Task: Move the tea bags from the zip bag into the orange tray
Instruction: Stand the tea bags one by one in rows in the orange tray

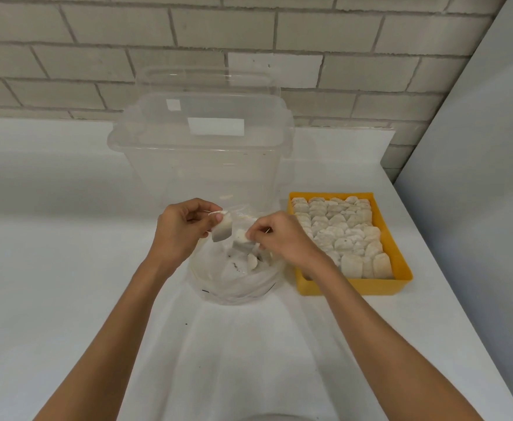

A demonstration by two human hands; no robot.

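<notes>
- Head view: the left hand (182,229) pinches one tea bag (222,230) between thumb and forefinger. The right hand (282,238) curls its fingertips onto a second tea bag (242,240).
- Both held bags hang just above the open zip bag (237,287), almost touching each other between the two sets of fingers.
- A thin string (209,212) shows at the left fingertips. The two bags look as if they are being parted, so their strings may be tangled. A sharp tug could tear the paper and spill tea.
- Each pinch sits on an edge of soft paper. If one slips, the bag probably falls back into the zip bag below the fingers, though it could land on the table (67,238).
- The zip bag is limp and neither hand holds it. A snagged string could drag it along or tip out the few loose bags (252,261) inside.
- The tray (352,286) lies to the right of the right fingers, packed with rows of tea bags (340,229).
- The only gap I can judge is its near left corner, partly hidden under the right wrist. Squeezing a bag in there could push up its neighbours.
- The tray's left wall stands between the right fingers and the rows, so a carried bag must be lifted over it, not slid.
- A clear tub (200,165) stands just beyond the fingers and blocks any forward reach.
- Left of the left hand the table is open. Right of the tray the table ends near a grey panel (477,177), leaving little room on that side.
</notes>
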